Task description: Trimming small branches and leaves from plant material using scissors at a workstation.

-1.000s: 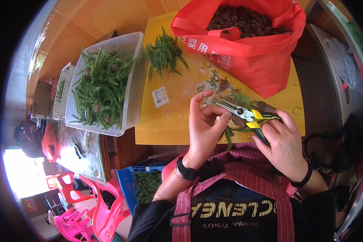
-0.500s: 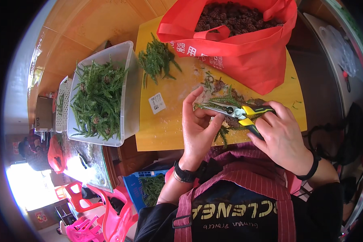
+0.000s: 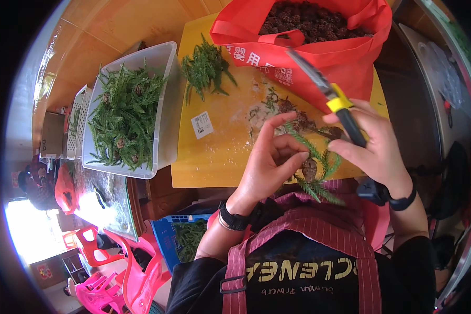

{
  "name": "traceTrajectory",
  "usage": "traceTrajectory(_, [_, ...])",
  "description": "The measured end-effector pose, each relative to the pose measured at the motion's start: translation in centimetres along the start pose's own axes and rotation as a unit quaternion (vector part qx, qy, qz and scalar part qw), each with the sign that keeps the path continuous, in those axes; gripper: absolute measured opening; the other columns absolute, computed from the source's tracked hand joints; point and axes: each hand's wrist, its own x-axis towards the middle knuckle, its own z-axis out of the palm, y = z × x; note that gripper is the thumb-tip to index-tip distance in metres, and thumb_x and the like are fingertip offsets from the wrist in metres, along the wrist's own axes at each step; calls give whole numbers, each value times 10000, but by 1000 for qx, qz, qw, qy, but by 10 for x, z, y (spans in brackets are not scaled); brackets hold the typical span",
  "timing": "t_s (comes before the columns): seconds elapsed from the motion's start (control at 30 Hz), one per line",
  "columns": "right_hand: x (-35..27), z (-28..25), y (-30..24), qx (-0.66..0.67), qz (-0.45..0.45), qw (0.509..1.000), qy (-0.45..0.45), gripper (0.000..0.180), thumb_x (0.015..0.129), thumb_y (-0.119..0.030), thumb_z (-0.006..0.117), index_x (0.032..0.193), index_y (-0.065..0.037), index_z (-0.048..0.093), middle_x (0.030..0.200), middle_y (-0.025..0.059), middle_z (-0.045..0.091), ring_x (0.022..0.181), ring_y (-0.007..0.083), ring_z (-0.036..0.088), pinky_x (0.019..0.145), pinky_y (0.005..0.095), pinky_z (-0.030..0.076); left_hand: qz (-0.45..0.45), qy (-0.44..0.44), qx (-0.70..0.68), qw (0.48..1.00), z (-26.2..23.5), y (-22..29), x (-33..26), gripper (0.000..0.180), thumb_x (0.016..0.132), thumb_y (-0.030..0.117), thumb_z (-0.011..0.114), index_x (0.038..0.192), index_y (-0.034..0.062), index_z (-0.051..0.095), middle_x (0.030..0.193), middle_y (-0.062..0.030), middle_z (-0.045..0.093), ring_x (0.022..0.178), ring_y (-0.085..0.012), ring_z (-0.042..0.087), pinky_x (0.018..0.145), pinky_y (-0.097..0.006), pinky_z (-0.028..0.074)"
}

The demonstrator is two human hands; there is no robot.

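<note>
Between the thumb and fingers of my left hand [image 3: 264,165] is a green artificial pine sprig [image 3: 327,166], its fronds fanning out to the right. A brown pine cone [image 3: 309,170] sits among those fronds. My right hand [image 3: 377,149] is wrapped round a pair of long-nose pliers [image 3: 341,103] with black and yellow handles. The pliers' jaws point up and left in front of the red bag, apart from the sprig; motion blurs them a little. Loose brown and green scraps [image 3: 285,106] lie on the yellow tabletop [image 3: 227,162] beyond my hands.
A red fabric bag [image 3: 319,70] full of pine cones [image 3: 311,23] stands at the back. On the left is a clear plastic bin [image 3: 165,125] of green sprigs, with a sprig bunch [image 3: 205,68] and white label [image 3: 202,125] beside it. A blue crate [image 3: 165,240] sits below.
My right hand has drawn the pliers away from the sprig and tipped their jaws upward. The sprig and cone now show more fully at my left fingers.
</note>
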Motion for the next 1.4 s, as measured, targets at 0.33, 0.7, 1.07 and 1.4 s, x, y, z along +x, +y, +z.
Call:
traceTrajectory(0.33, [-1, 21, 10, 174, 175, 962, -118, 245, 732, -73, 726, 914, -4, 578, 720, -54, 498, 621, 19, 438, 606, 173, 381, -25, 9, -21, 999, 2, -4, -4, 580, 848, -43, 567, 1320, 30, 238, 900, -70, 590, 888, -98, 575, 785, -212, 458])
traceTrajectory(0.7, [-11, 29, 25, 318, 201, 926, 19, 125, 787, -73, 638, 823, -40, 524, 691, -48, 451, 619, 25, 389, 569, 194, 317, -95, 1, -151, 984, -2, -22, -7, 200, 831, 31, 627, 1022, 2, 576, 996, -5, 594, 909, -73, 549, 862, -226, 424])
traceTrajectory(1.07, [-25, 40, 31, 337, 226, 914, -19, 123, 784, -7, 615, 838, -39, 509, 747, -47, 483, 648, 12, 410, 601, 173, 363, -38, -1, -221, 975, 15, -16, -8, 82, 918, 69, 468, 988, 26, 477, 1245, -151, 465, 1120, -200, 477, 969, -330, 377])
traceTrajectory(1.4, [-30, 43, 24, 162, 212, 964, -8, 138, 788, -12, 629, 904, 3, 556, 754, -15, 519, 676, 34, 467, 619, 194, 385, -66, 58, -300, 950, 11, -19, -13, 85, 933, 94, 495, 997, 44, 470, 922, -42, 578, 847, -114, 574, 752, -262, 497])
